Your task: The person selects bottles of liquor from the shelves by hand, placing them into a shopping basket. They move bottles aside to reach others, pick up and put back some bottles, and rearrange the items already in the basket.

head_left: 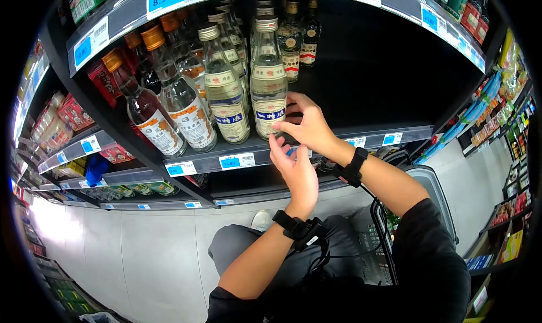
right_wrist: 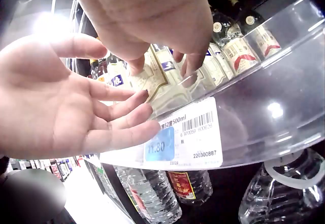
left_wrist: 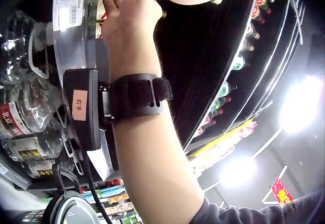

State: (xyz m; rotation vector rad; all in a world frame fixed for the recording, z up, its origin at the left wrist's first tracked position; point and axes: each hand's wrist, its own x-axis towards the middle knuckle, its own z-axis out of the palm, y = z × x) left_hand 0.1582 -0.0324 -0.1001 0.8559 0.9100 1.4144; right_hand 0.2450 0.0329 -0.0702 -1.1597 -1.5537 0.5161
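A clear glass liquor bottle [head_left: 269,86] with a pale cap and a blue-banded label stands at the shelf's front edge. My right hand [head_left: 309,124] grips its lower part from the right, thumb in front and fingers around the side. In the right wrist view, the right hand [right_wrist: 147,15] comes down from above onto the bottle's label [right_wrist: 161,66]. Just below the bottle's base, my left hand [head_left: 298,179] is held palm up with its fingers extended. Those fingers reach in front of the shelf lip in the right wrist view, where the left hand [right_wrist: 56,99] holds nothing.
A matching bottle [head_left: 226,91] stands directly left, with orange-capped bottles [head_left: 183,108] beyond it. Small dark bottles [head_left: 309,35] are farther back. A price tag [right_wrist: 185,137] is on the shelf lip. Large water bottles [left_wrist: 30,107] sit below. A grey basket [head_left: 435,193] stands at the right.
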